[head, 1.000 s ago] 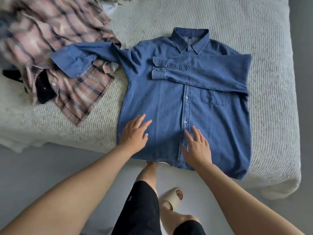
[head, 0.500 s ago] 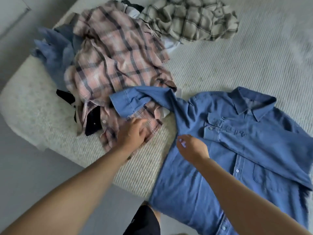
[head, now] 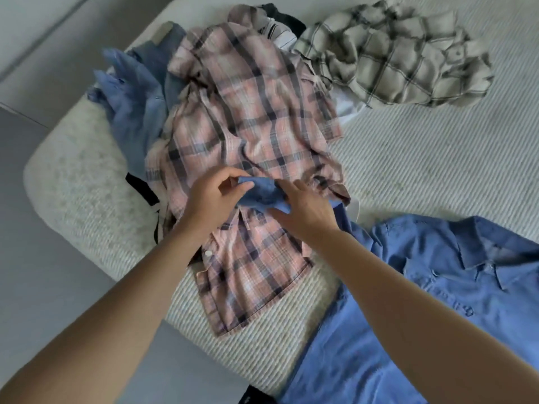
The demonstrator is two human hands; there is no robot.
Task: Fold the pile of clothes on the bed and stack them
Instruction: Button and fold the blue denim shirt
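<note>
A blue denim shirt (head: 423, 301) lies flat on the bed at the lower right, collar toward the right edge. Its left sleeve stretches up onto a pink plaid shirt (head: 250, 118). My left hand (head: 210, 199) pinches the sleeve's cuff (head: 262, 192) between thumb and fingers. My right hand (head: 303, 211) grips the same cuff from the right, fingers curled over the fabric. Both hands hover just above the plaid shirt. The rest of the sleeve is hidden behind my right wrist.
The unfolded pile fills the bed's left part: light blue garments (head: 134, 94), a grey-and-cream checked shirt (head: 393, 56), black pieces (head: 143, 188). The ribbed white bedcover (head: 423, 158) lies bare between pile and denim shirt. Grey floor (head: 43, 258) runs along the bed's left edge.
My view has swung left from the shirt's body to the pile. Both hands left the shirt's hem and front, moved to the outstretched left sleeve and took hold of its cuff.
</note>
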